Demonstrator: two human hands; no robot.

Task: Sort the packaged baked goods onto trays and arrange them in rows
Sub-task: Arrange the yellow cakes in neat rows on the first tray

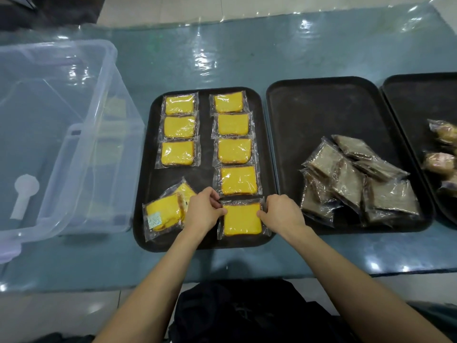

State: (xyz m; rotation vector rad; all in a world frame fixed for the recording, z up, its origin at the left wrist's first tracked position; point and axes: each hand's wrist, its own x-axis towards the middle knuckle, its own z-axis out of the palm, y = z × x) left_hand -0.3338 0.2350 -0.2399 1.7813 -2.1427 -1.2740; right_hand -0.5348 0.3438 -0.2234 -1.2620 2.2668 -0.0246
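- The left hand (pixel 202 211) pinches the left edge of the yellow cake packet (pixel 242 220), fingers curled on the wrapper. It should hold the film only, so the slice is not squashed.
- That packet lies flat at the near end of the right-hand column, just below the fourth one. I judge it is being squared up: keep its sides in line with the column above and leave the same narrow gap.
- The right hand (pixel 279 211) pinches the packet's right edge in the same way. Moving both hands together would stop it skewing.
- The clear plastic bin (pixel 61 144) stands at far left. I cannot tell through its walls whether any packets lie in it.
- The left tray (pixel 148 169) holds yellow cake packets only: three in the left column, five in the right counting the held one, and a loose pile (pixel 168 211) overlapping at the near-left corner, likely next for the short column.
- The middle tray (pixel 284 120) holds brown slice packets (pixel 353 179) heaped at its near end, not yet in rows.
- The right tray (pixel 400 95), partly cut off, holds rounded bun packets (pixel 442 149).
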